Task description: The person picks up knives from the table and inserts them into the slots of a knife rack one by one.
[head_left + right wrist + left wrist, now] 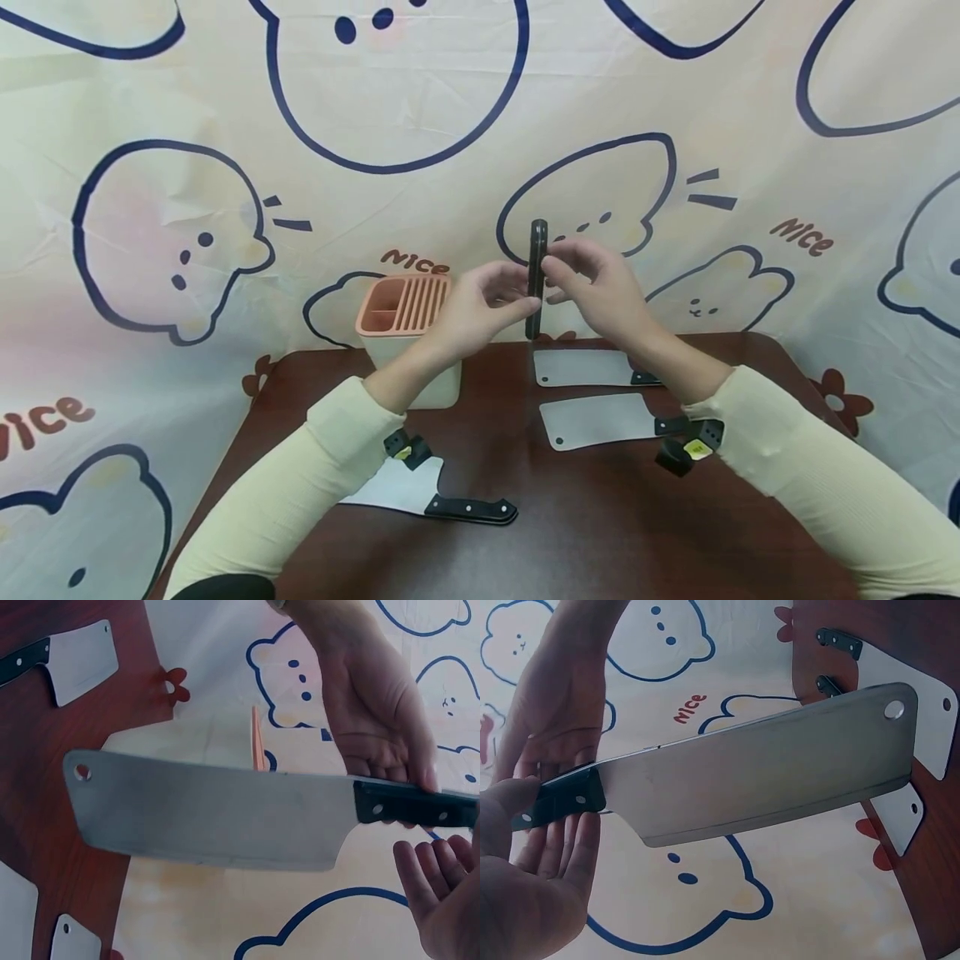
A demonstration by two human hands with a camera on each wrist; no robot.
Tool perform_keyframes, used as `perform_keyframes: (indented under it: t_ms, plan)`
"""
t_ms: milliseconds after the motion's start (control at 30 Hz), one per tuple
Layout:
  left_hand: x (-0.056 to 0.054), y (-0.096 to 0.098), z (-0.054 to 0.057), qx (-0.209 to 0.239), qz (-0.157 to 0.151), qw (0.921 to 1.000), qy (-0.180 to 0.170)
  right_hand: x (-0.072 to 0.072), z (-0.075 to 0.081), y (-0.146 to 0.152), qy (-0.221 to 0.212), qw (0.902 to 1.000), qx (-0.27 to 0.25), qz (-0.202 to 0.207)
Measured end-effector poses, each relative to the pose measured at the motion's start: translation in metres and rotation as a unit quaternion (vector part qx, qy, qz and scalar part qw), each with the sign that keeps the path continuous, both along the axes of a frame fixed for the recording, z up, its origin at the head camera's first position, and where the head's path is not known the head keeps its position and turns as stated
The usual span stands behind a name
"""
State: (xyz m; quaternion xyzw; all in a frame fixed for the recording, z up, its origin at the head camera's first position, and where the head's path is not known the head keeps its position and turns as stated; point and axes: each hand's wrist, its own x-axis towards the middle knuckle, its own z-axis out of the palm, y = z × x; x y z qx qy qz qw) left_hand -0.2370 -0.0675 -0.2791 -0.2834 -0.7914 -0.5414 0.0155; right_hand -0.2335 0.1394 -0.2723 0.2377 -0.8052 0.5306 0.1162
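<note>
raised cleaver (757, 765), left hand (480, 307) gripping handle (568, 801); right hand (596, 287) touching

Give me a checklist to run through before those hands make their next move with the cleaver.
1. Left hand holding the cleaver by its handle: ok, thumb pressed on it.
2. Right hand gripping firmly: cannot tell; it is at the handle.
3. Fingers off the blade's visible faces: ok.
4. Holder standing upright: ok.
5. Slots free: ok where they show; no knife sits in them.
6. Table free of loose cleavers: not ok; three others lie there, one left, two right.
</note>
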Motion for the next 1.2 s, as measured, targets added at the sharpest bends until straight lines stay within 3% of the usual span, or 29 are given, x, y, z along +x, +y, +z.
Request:
perform_keyframes:
  t_ms: [467, 633, 900, 1200]
  plan:
    - [0.003, -0.017, 0.005, -0.001, 0.027, 0.9995, 0.013, 0.001, -0.032, 0.038, -0.038, 0.9946, 0.095, -0.016]
    - [0.005, -0.026, 0.011, 0.009, 0.033, 0.9992, 0.02, 0.003, -0.048, 0.061, -0.057, 0.9883, 0.141, -0.017]
    - [0.005, -0.041, 0.022, 0.01, 0.054, 0.998, 0.032, 0.009, -0.072, 0.091, -0.044, 0.9769, 0.209, -0.001]
    - [0.002, -0.059, 0.03, 0.029, 0.069, 0.9964, 0.04, 0.022, -0.116, 0.132, -0.038, 0.9615, 0.271, -0.028]
